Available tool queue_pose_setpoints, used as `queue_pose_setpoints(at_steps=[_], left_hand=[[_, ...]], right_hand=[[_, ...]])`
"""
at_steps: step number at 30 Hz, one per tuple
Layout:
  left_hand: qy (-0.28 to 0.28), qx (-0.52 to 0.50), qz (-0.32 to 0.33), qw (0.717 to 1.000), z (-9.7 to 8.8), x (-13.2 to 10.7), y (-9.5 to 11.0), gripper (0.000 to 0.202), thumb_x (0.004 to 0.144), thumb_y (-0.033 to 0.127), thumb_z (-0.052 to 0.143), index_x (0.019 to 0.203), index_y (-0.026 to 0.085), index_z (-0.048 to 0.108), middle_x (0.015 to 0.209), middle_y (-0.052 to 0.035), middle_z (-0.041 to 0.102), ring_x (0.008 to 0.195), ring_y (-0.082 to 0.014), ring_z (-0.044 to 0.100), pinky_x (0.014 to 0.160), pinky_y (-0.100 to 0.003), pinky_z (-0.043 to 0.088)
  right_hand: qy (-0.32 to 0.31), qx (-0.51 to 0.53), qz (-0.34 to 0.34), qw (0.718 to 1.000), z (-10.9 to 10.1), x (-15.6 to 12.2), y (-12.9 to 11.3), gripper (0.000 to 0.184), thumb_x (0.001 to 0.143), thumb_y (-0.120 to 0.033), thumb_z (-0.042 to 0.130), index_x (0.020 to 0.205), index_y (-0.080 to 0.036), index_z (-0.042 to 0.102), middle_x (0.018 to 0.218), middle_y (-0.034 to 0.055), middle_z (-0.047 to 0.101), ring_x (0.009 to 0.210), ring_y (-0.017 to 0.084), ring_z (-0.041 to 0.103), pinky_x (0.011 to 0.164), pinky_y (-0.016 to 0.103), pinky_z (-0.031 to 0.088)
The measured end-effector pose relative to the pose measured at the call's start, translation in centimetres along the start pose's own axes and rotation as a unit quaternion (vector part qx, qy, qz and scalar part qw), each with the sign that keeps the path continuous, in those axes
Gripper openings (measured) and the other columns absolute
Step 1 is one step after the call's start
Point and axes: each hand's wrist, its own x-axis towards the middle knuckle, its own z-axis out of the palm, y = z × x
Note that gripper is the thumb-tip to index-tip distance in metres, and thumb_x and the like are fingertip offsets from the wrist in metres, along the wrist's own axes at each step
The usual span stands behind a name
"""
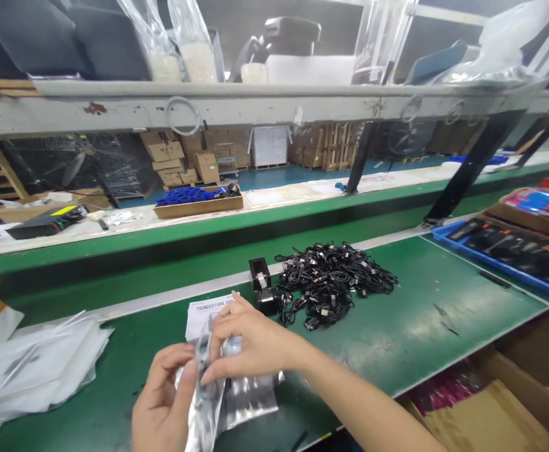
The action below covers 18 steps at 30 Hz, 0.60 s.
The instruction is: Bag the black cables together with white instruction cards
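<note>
A shiny silver and clear plastic bag hangs between my hands above the green bench. My left hand pinches its left edge between thumb and fingers. Reaching across from the right, my right hand has its thumb and fingers curled at the bag's upper part; something greyish shows there, too blurred to name. Another silver bag lies flat beneath my right wrist. Just behind my hands is a stack of printed leaflets, partly covered. A black tape dispenser stands beyond my right hand's fingers.
Coiled black USB cables form a heap right of the dispenser. White plastic bags are piled at left. A blue tray of black items sits at right, above open cartons. A shelf beam spans overhead on dark posts.
</note>
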Motion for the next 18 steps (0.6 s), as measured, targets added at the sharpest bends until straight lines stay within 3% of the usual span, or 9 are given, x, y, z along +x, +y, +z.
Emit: queue_pose_setpoints(at_steps=[2, 4, 7, 9, 11, 13, 16, 18], left_hand=[[-0.01, -0.068, -0.015, 0.998, -0.5, 0.7, 0.0, 0.042, 0.066, 0.057, 0.059, 0.098, 0.03, 0.053, 0.108, 0.0003, 0.052, 0.102, -0.0191, 0.049, 0.089, -0.027, 0.039], [-0.087, -0.154, -0.059, 0.982, -0.6, 1.1, 0.0, 0.06, 0.062, 0.065, 0.056, 0.11, 0.031, 0.048, 0.114, -0.0035, 0.053, 0.105, -0.0244, 0.049, 0.088, -0.035, 0.041], [-0.234, -0.21, -0.152, 0.937, 0.1, 0.8, 0.3, 0.064, 0.058, 0.067, 0.058, 0.107, 0.026, 0.056, 0.097, -0.0076, 0.063, 0.093, -0.0277, 0.057, 0.075, -0.038, 0.047], [-0.273, -0.209, -0.181, 0.922, 0.8, 0.2, 0.4, 0.054, 0.054, 0.059, 0.068, 0.093, 0.022, 0.065, 0.082, -0.0064, 0.067, 0.082, -0.0258, 0.06, 0.07, -0.035, 0.048], [-0.254, -0.191, -0.173, 0.932, 1.3, -0.5, 0.3, 0.039, 0.054, 0.051, 0.072, 0.077, 0.02, 0.069, 0.07, -0.0038, 0.067, 0.07, -0.0206, 0.06, 0.064, -0.03, 0.046], [-0.192, -0.144, -0.149, 0.959, 1.6, -0.9, 0.0, 0.03, 0.058, 0.049, 0.07, 0.065, 0.019, 0.069, 0.062, -0.0014, 0.066, 0.06, -0.0151, 0.057, 0.058, -0.024, 0.044], [-0.108, -0.051, -0.115, 0.986, 1.9, -0.9, -0.3, 0.031, 0.06, 0.051, 0.067, 0.059, 0.02, 0.07, 0.059, -0.0014, 0.067, 0.059, -0.0156, 0.057, 0.058, -0.023, 0.044], [-0.08, -0.02, -0.108, 0.991, 2.0, -0.5, -0.3, 0.03, 0.059, 0.05, 0.066, 0.06, 0.021, 0.071, 0.063, -0.0029, 0.07, 0.066, -0.0193, 0.061, 0.065, -0.026, 0.046]], right_hand=[[-0.036, 0.039, -0.049, 0.997, -1.4, 1.3, -0.9, 0.014, 0.071, -0.028, 0.067, 0.064, -0.02, 0.057, 0.074, -0.0065, 0.062, 0.083, 0.01, 0.057, 0.1, 0.034, 0.025], [-0.065, 0.08, -0.082, 0.991, -2.7, 2.1, -2.0, 0.013, 0.068, -0.021, 0.069, 0.063, -0.019, 0.057, 0.087, -0.0037, 0.063, 0.091, 0.01, 0.057, 0.095, 0.028, 0.033], [-0.107, 0.126, -0.098, 0.981, -4.3, 2.1, -3.3, 0.016, 0.062, -0.011, 0.071, 0.06, -0.017, 0.056, 0.111, 0.0007, 0.057, 0.112, 0.014, 0.048, 0.09, 0.023, 0.038], [-0.136, 0.135, -0.099, 0.977, -5.1, 1.5, -3.7, 0.019, 0.059, -0.008, 0.072, 0.056, -0.017, 0.055, 0.114, 0.0005, 0.055, 0.115, 0.016, 0.045, 0.09, 0.023, 0.038], [-0.155, 0.125, -0.088, 0.976, -5.9, 0.6, -3.5, 0.019, 0.059, -0.008, 0.072, 0.054, -0.017, 0.055, 0.116, 0.0007, 0.054, 0.114, 0.016, 0.047, 0.091, 0.024, 0.037], [-0.157, 0.097, -0.058, 0.981, -6.5, -0.5, -3.0, 0.015, 0.062, -0.012, 0.071, 0.056, -0.017, 0.057, 0.116, 0.0019, 0.053, 0.109, 0.017, 0.05, 0.091, 0.026, 0.038], [-0.089, 0.077, 0.044, 0.992, -6.7, -2.6, -1.5, 0.007, 0.069, -0.021, 0.067, 0.075, -0.02, 0.063, 0.105, 0.0028, 0.059, 0.098, 0.017, 0.056, 0.087, 0.03, 0.042], [-0.006, 0.119, 0.121, 0.985, -5.8, -3.9, -0.4, 0.039, 0.066, -0.025, 0.07, 0.103, -0.023, 0.057, 0.1, 0.0026, 0.061, 0.092, 0.017, 0.058, 0.084, 0.032, 0.044]])
